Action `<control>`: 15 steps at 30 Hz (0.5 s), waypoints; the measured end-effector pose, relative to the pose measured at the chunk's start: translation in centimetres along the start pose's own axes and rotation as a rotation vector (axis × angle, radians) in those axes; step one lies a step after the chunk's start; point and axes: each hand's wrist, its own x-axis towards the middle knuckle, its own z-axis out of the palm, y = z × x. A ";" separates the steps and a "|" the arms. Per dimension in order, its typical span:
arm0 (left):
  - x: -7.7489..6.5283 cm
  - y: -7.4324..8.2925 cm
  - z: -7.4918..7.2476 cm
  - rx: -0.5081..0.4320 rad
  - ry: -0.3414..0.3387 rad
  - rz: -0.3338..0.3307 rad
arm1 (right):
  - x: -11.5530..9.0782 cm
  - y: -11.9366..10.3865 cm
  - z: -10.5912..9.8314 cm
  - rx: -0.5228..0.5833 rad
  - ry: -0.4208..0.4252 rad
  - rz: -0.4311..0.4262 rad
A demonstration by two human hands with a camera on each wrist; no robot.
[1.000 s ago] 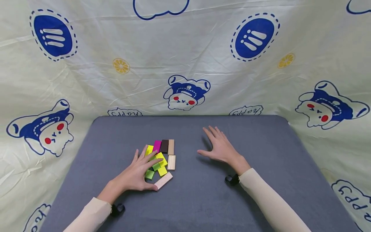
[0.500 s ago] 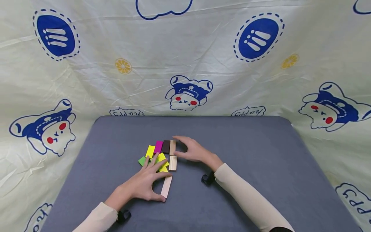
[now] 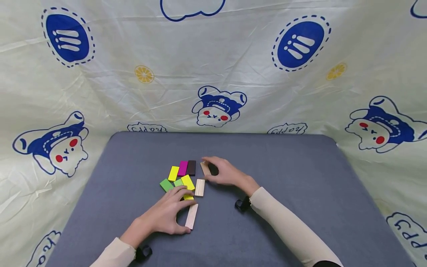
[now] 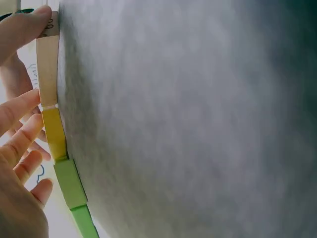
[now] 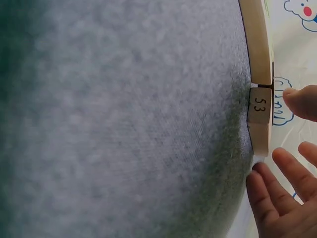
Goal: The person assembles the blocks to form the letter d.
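Note:
My left hand pinches a pale wooden block lengthwise, thumb at its near end and index finger at its far end. In the left wrist view the thumb overlaps the marked end of this block. My right hand holds another wooden block between thumb and fingers; it lies tilted at the back of the group. A third wooden block lies between the two hands. In the right wrist view, a block end marked 53 shows close to the right fingers.
Left of the wooden blocks are a dark brown block, a magenta block, yellow blocks and green blocks. The left hand partly covers this cluster. All lie on a grey table before a printed curtain.
My right hand came in from the right to the rear wooden block, which has shifted right and turned away from the brown one. My left hand turned the near pale block more upright in view.

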 end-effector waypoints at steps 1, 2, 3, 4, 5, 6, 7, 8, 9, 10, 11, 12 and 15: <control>0.0 0.1 0.1 0.008 0.004 0.004 | 0.0 0.1 0.0 0.001 0.002 0.009; 0.0 0.3 0.2 0.013 0.010 0.013 | 0.0 0.2 0.0 0.006 0.002 0.017; 0.1 0.4 0.3 0.018 0.013 0.020 | 0.1 0.3 0.0 0.008 0.000 0.026; 0.1 0.5 0.4 0.017 0.016 0.026 | 0.1 0.4 0.1 0.011 -0.006 0.032; 0.1 0.6 0.5 0.019 0.018 0.033 | 0.2 0.5 0.1 0.017 -0.013 0.037; 0.2 0.7 0.6 0.021 0.017 0.040 | 0.2 0.5 0.2 0.023 -0.022 0.039; 0.2 0.8 0.7 0.018 0.014 0.044 | 0.3 0.6 0.2 0.029 -0.033 0.041; 0.2 0.9 0.7 0.018 0.013 0.047 | 0.3 0.6 0.3 0.028 -0.045 0.043; 0.2 0.9 0.8 0.018 0.010 0.046 | 0.3 0.6 0.3 0.025 -0.056 0.045; 0.2 1.0 0.8 0.016 0.008 0.047 | 0.4 0.7 0.3 0.028 -0.066 0.046; 0.2 1.0 0.8 0.016 0.006 0.045 | 0.4 0.7 0.3 0.032 -0.074 0.048; 0.2 1.0 0.8 0.016 0.005 0.042 | 0.4 0.7 0.4 0.036 -0.080 0.048; 0.2 0.9 0.6 0.003 0.005 0.031 | 0.5 0.9 0.4 0.048 -0.087 0.058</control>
